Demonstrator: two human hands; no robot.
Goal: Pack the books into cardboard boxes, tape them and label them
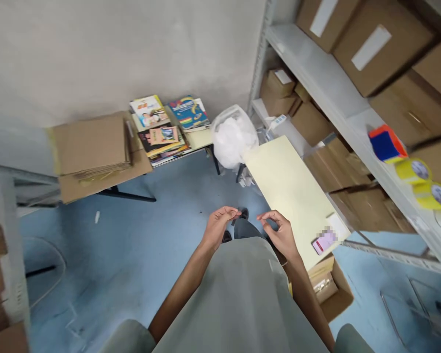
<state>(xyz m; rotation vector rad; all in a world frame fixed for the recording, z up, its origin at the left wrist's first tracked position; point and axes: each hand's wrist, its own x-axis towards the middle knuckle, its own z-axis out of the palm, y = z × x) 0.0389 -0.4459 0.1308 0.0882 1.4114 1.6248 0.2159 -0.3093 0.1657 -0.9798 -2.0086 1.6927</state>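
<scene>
Cream table (279, 171) at your right, its long axis running from far left to near right; one phone (324, 241) lies toward its near end. Your right hand (283, 236), by the left edge, is loosely curled, fingertips parted; your left hand (217, 225) is pinched closed. Open blue floor (132, 240) extends leftward.

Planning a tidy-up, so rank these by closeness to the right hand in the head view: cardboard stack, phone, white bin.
From the right hand:
1. Phone, right, on the pale table.
2. White bin, beyond the table's far end.
3. Cardboard stack, far left.
</scene>
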